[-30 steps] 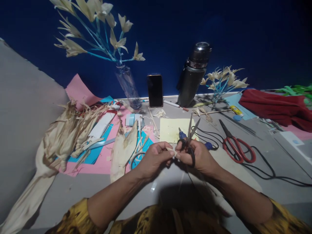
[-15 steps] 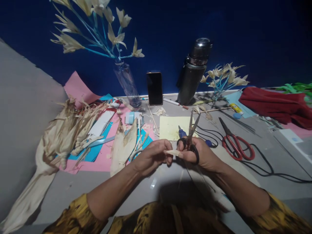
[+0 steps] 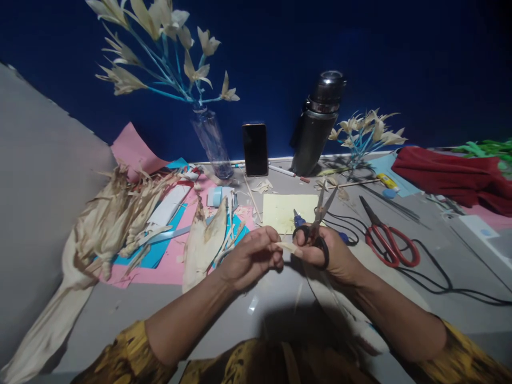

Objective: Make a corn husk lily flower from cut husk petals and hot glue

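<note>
A small pale piece of dried corn husk, shaped like a petal, spans the gap between my hands. At its left tip the fingers of my left hand are curled together and pinch it. My right hand grips the other end between thumb and finger. Black-handled scissors also hang in my right hand, their blades parted and pointing up and away from the husk piece. Behind my hands lies a pale yellow paper, with a blue glue gun partly hidden by the scissors.
Corn husks are heaped at left over pink paper. Along the wall stand a glass vase of husk flowers, a phone and a dark flask. Red-handled shears, a black cord and a red cloth lie at right.
The husk piece has tilted slightly between my fingers, its left tip now a little higher. Both hands keep nearly the same place; the whole view has shifted slightly.
</note>
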`<state>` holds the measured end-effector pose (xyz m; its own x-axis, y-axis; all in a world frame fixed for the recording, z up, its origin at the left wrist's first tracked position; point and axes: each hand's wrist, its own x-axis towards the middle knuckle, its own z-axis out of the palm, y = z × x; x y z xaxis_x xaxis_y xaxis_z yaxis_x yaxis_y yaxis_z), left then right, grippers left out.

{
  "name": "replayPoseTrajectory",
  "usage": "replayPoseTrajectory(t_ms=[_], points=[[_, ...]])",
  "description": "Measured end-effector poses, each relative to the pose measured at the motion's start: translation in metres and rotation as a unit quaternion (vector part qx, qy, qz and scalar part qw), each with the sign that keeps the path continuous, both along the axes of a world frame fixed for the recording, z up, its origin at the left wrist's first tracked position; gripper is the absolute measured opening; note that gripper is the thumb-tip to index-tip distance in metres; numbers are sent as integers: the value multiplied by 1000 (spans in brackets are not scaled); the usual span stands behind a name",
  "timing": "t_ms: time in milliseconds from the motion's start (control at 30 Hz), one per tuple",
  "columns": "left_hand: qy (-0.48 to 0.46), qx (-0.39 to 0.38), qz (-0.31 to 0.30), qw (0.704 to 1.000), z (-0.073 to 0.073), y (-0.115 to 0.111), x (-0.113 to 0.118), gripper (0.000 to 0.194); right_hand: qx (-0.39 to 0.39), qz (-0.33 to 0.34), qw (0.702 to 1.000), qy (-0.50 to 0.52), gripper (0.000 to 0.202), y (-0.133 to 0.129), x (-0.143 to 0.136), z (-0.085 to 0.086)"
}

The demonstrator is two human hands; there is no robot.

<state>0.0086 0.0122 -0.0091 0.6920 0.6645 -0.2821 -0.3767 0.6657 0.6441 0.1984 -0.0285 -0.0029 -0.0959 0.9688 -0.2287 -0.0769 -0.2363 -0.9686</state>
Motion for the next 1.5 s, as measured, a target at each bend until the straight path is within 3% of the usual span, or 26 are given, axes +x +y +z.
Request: replayPoseTrajectory(t_ms=[167,400,633,733,833,933,1067,1200,1333,1500], points=[[85,56,33,994,-6,-14,10,27,-5,-28,999,33,37,-3,-10,-2],[108,36,84,990,-3,-16,12,24,-33,-27,998,44,41,-6,-18,-13],[72,19,55,996,-4,-15,9,16,-39,-29,999,17,38,-7,-18,-9],[63,2,72,995,-3,-12,5,14,-41,-30,999,8,35,-7,-17,-5],[87,11,81,993,-4,-10,4,19,-45,-28,999,6,34,-7,-16,-2],[114,35,50,992,-6,-12,6,22,-40,-26,999,5,33,-7,-16,0],[63,9,28,998,-3,-7,4,20,-33,-25,999,-9,32,-6,-17,1],[4,-27,84,996,0,0,-1,19,-39,-45,998,-15,32,-5,-17,1],[61,25,42,997,-9,-8,5,13,12,-91,994,-62,29,-6,-18,-2],[82,49,85,992,-15,-21,16,23,68,-93,984,-135,21,-10,-20,-5]])
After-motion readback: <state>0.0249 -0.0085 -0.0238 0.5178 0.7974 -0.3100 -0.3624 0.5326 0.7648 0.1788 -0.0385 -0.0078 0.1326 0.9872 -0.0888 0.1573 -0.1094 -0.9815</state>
